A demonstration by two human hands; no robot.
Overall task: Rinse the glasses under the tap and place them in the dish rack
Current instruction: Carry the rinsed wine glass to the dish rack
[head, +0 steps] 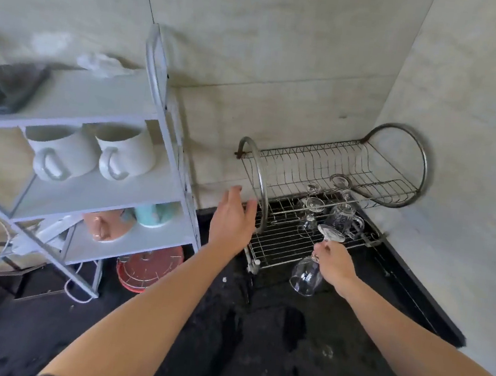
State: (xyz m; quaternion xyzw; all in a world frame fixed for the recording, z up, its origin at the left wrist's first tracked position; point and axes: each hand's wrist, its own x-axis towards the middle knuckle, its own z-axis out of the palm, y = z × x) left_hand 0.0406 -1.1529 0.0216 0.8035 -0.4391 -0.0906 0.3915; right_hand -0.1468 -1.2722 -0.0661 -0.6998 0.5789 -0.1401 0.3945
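Note:
A two-tier wire dish rack [268,245] stands on the black counter in the corner. Several glasses sit upside down on its lower tier, among them a stemmed glass [314,206] and a glass mug [343,219]. My right hand [332,264] pinches the stem of a wine glass [307,276] held upside down, its bowl hanging over the rack's front edge and its foot pointing up. My left hand [232,220] is open, fingers relaxed, beside the rack's left hoop and holding nothing. No tap is in view.
A white shelf unit [147,188] stands left of the rack with two white mugs [93,151], a pink cup [106,224] and a teal cup [152,215]. A red lidded pot [146,267] sits under it. The black counter [269,345] is wet. Tiled walls close the corner.

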